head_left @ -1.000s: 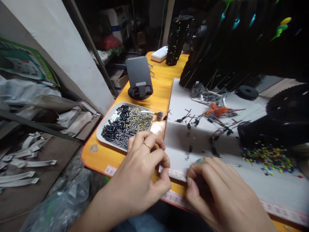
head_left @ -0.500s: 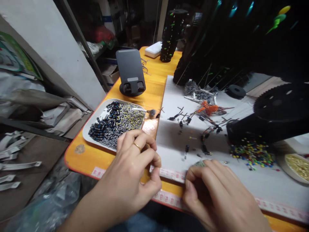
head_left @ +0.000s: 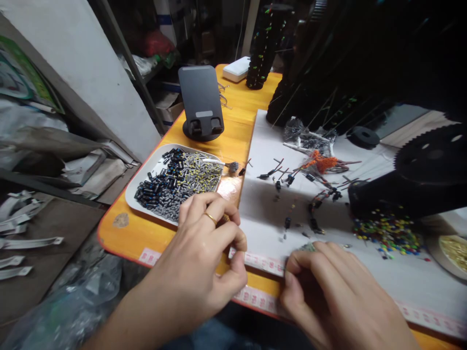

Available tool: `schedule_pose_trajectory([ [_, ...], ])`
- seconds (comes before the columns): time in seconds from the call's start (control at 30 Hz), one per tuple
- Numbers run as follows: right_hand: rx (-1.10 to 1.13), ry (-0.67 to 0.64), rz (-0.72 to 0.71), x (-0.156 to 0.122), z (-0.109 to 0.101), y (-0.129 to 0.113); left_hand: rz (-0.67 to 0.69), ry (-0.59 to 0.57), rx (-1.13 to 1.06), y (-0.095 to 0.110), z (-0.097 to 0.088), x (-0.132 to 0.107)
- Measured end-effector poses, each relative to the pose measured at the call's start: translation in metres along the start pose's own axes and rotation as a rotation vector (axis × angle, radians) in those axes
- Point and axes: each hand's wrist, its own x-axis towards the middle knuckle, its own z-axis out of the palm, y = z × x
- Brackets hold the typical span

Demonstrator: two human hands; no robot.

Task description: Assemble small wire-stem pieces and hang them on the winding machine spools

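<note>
My left hand [head_left: 204, 243], with a gold ring on one finger, is at the table's front edge, just right of the white tray [head_left: 132, 204]. Its thumb and curled forefinger come together; anything between them is too small to make out. My right hand [head_left: 335, 287] rests lower right over the white board [head_left: 255, 209], thumb pressed to the bent forefinger, and its grip is hidden. A small greenish bundle [head_left: 306, 247] shows just behind its knuckles. The tray holds black cylinders with blue marks [head_left: 151, 192], grey pellets [head_left: 166, 210] and grey-yellow pieces [head_left: 202, 175].
A phone stand [head_left: 200, 102] stands behind the tray. On the board lie small black parts on wires [head_left: 288, 222], an orange tangle [head_left: 321, 163] and colourful beads [head_left: 388, 231]. A black toothed reel [head_left: 430, 160] stands right. Printed measuring tape [head_left: 259, 262] runs along the front.
The camera view has shifted slightly, so the scene sits a little to the right. Both hands keep nearly the same pose and place.
</note>
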Motion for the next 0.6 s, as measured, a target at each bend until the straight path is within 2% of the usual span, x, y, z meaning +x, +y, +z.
schedule_pose_trajectory([
  [0.4,-0.045,0.031,-0.062,0.001,0.003,0.004,-0.019,-0.033,-0.013,-0.001,-0.002,0.001],
  [0.5,-0.023,0.036,-0.012,-0.001,0.002,0.002,-0.017,0.032,-0.003,0.001,-0.001,-0.003],
  [0.6,0.158,0.082,0.074,-0.008,-0.001,-0.004,0.001,0.187,-0.069,0.01,0.006,-0.016],
])
